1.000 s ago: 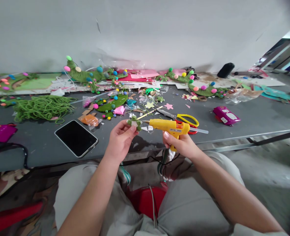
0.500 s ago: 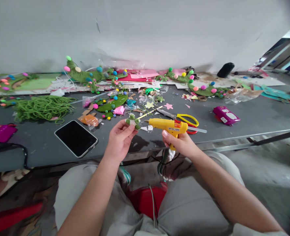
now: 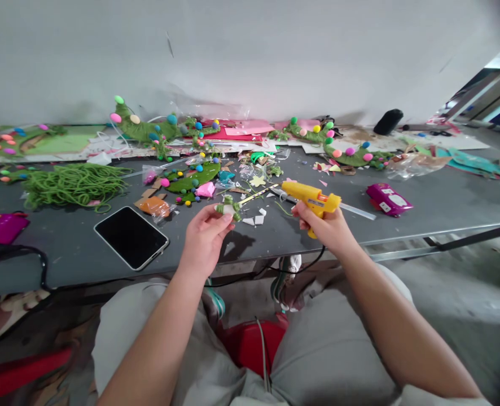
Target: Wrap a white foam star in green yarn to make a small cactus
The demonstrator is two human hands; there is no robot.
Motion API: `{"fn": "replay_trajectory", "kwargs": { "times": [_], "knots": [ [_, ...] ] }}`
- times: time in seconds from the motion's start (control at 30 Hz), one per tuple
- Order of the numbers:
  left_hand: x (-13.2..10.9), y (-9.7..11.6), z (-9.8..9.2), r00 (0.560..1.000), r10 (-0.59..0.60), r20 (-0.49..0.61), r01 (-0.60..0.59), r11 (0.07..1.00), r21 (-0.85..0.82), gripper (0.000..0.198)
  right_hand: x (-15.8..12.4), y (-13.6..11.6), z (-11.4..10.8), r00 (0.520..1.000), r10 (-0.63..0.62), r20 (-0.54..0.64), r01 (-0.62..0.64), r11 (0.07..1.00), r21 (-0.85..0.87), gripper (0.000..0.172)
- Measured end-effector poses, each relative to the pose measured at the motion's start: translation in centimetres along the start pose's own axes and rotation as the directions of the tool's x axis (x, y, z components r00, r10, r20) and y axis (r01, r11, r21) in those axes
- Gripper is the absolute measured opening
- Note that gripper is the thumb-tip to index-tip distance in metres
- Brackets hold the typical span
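Observation:
Between the thumb and fingers of my left hand is a small green yarn-wrapped piece with a white patch, held above the table's front edge. My right hand is wrapped round the handle of a yellow glue gun, whose nozzle points left and away from the green piece. A clear glue stick juts from the gun's back. Scissors lie behind the gun, mostly hidden by it. A patterned strip and white scraps lie just beyond my left hand.
A phone lies left of my hands, near a heap of green yarn. Green pieces with colourful pompoms line the wall. Purple packs sit at both sides. A black cord hangs below the table's front edge.
My right hand has moved the glue gun right and away from the green piece, over the scissors. The left hand stays nearly in place, tilting the green piece slightly.

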State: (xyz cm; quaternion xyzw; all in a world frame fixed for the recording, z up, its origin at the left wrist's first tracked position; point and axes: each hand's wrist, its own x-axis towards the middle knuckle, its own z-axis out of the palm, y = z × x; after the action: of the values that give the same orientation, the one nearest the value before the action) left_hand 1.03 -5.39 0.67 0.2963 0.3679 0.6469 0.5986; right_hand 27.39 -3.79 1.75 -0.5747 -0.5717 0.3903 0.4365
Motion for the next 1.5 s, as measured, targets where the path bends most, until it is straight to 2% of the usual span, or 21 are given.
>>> {"fn": "replay_trajectory", "kwargs": {
  "times": [0.07,0.17,0.27,0.43,0.63,0.8,0.87,1.03,1.2,1.37,1.5],
  "knots": [
    [0.1,0.0,-0.1,1.000,0.023,-0.013,-0.023,1.000,0.009,0.025,0.3,0.4,-0.4,0.993,0.064,0.095,-0.049,0.987,-0.153,0.049],
    [0.2,0.0,-0.2,0.999,0.042,-0.028,-0.042,0.999,0.013,0.025,0.2,0.4,-0.5,0.978,0.068,0.195,-0.008,0.956,-0.293,0.049],
    [0.1,0.1,-0.2,0.999,0.039,-0.031,-0.038,0.999,0.026,0.026,0.0,0.2,-0.3,0.980,0.055,0.189,0.005,0.953,-0.303,0.049],
    [-0.1,0.1,-0.1,0.998,0.047,-0.039,-0.045,0.998,0.043,0.026,-0.1,0.2,-0.4,0.969,0.105,0.223,-0.022,0.938,-0.346,0.050],
    [0.0,-0.1,0.1,0.997,0.059,-0.042,-0.056,0.996,0.069,0.027,0.2,-0.7,0.0,0.950,0.042,0.309,0.098,0.900,-0.425,0.046],
    [0.0,-0.2,0.3,0.998,0.056,-0.032,-0.053,0.995,0.087,0.028,0.6,-0.9,0.5,0.953,0.051,0.299,0.101,0.877,-0.469,0.049],
    [0.0,-0.3,0.3,0.998,0.055,-0.033,-0.052,0.994,0.092,0.028,0.7,-0.6,0.4,0.956,0.052,0.288,0.089,0.886,-0.455,0.049],
    [-0.1,-0.3,0.2,0.998,0.053,-0.024,-0.050,0.993,0.107,0.028,0.6,-0.2,0.0,0.968,0.117,0.223,-0.033,0.937,-0.349,0.050],
    [-0.1,-0.3,0.4,0.998,0.058,-0.024,-0.054,0.991,0.123,0.028,0.3,-0.9,0.2,0.966,0.118,0.229,-0.051,0.959,-0.278,0.049],
    [-0.1,-0.2,0.3,0.998,0.055,-0.026,-0.052,0.992,0.112,0.028,0.2,-1.3,0.5,0.937,0.188,0.295,-0.159,0.980,-0.120,0.051],
    [-0.1,-0.2,0.3,0.999,0.043,-0.028,-0.040,0.994,0.103,0.029,0.7,-0.7,0.5,0.879,0.276,0.389,-0.286,0.958,-0.032,0.057]
  ]
}}
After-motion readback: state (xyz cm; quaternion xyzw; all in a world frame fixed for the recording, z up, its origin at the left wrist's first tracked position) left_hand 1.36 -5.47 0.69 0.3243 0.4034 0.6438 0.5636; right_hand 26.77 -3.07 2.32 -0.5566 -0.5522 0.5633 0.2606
